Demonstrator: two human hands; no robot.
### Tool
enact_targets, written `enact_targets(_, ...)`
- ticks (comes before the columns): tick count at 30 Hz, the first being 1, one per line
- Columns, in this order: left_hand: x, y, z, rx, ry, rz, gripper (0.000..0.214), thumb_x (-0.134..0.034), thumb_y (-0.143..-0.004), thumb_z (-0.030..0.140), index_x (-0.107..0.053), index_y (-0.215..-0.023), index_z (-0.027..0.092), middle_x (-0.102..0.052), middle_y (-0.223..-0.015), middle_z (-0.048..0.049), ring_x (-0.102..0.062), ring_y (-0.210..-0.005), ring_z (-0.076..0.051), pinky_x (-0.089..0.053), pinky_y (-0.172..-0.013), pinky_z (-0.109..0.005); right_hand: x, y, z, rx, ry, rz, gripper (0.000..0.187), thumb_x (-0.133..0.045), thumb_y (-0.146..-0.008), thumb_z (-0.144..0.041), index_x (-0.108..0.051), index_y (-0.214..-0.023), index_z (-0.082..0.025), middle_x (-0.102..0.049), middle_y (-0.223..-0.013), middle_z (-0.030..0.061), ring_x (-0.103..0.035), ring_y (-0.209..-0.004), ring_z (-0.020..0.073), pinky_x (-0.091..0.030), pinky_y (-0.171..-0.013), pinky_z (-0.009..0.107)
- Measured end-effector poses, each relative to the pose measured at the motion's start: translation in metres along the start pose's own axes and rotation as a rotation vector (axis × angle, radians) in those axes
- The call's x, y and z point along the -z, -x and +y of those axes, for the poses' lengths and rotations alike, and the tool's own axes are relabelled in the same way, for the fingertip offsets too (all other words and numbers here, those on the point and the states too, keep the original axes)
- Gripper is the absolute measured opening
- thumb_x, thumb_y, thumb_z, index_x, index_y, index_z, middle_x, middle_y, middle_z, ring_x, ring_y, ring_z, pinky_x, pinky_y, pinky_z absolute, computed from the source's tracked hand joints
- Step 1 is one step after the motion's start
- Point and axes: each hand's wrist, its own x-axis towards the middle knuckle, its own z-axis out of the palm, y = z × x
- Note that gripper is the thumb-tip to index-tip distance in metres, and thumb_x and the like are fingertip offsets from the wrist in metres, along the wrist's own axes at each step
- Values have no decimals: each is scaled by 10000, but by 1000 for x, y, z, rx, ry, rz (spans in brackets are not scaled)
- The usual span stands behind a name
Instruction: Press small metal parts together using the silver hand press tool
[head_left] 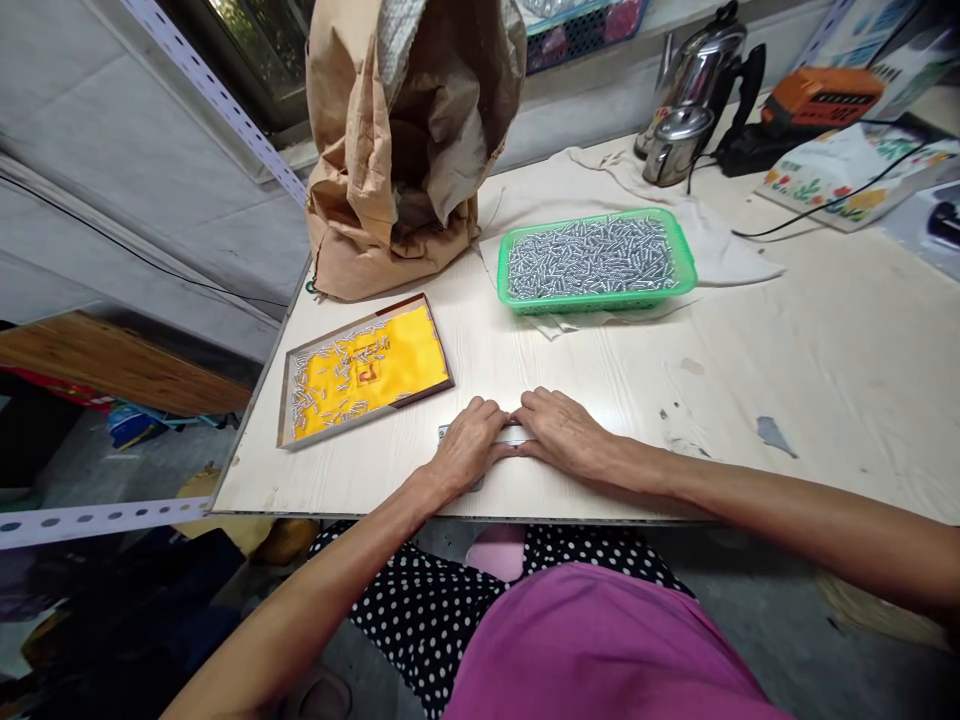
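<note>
Near the table's front edge, a small flat silvery metal piece (514, 435) lies between my hands, mostly covered by them; its exact kind does not show. My left hand (471, 445) has its fingers curled over the left part, where one metal end pokes out. From the other side my right hand (562, 432) grips it, thumb and fingers closed around it. The two thumbs nearly meet at the front. To the left sits a shallow box (409, 350) with a yellow lining and many loose small metal pins. Further back stands a green plastic basket (600, 303) heaped with similar silvery pins (592, 255).
A large brown paper sack (352, 240) stands open at the back left. A white cloth (731, 245) lies under the basket. At the back right are a metal kettle (705, 65), a metal cup (677, 145), an orange box (825, 97) and a floral-patterned box (855, 175) with a cable.
</note>
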Motion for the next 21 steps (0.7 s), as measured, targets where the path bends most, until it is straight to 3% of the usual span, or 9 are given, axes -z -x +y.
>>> enact_targets(6,-7,-9,-5,-11,36,97,339,-408,-993,400,-617,-902,149,-609,-872,-74,-508,-874,-218,-440,-771,-349,-8,-13,17,104,-5,27,243,-508,-972,-329,-619,-852,-149,-626,-851,81,-534,-799,197,-425,-740,322)
enact_targets(11,-11,-10,-7,-28,15,152,301,-425,-991,368,-620,-899,158,-623,-872,-67,-518,-873,-216,-471,-782,-357,-10,-14,20,132,10,76,261,-489,-979,-324,-609,-814,-161,-613,-807,79,-515,-761,198,-418,-709,325)
enact_targets(14,-13,-6,-7,-12,-16,191,258,-518,-951,370,-605,-1059,152,-647,-1002,-85,-538,-971,-235,-501,-842,-387,-7,-12,22,117,20,112,225,-567,-935,-359,-626,-933,-142,-618,-906,108,-526,-848,227,-433,-741,342)
enact_targets(17,-23,4,2,68,-56,288,334,-567,-929,325,-542,-1208,142,-598,-1235,-137,-529,-1135,-270,-497,-941,-451,-5,-12,29,143,7,147,409,-622,-881,-459,-593,-1134,-138,-613,-1042,136,-523,-949,266,-445,-800,383)
enact_targets(19,-34,12,13,109,-64,352,353,-555,-935,264,-512,-1261,138,-527,-1361,-163,-481,-1261,-291,-455,-1027,-484,-5,-14,34,167,-9,152,460,-588,-896,-485,-567,-1198,-138,-611,-1091,145,-520,-983,274,-440,-832,397)
enact_targets(21,-47,19,27,111,-44,380,408,-550,-934,234,-470,-1322,140,-451,-1452,-171,-384,-1375,-304,-397,-1099,-503,-8,-18,38,152,-25,158,375,-528,-945,-410,-566,-1204,-142,-618,-1095,137,-521,-992,261,-428,-840,381)
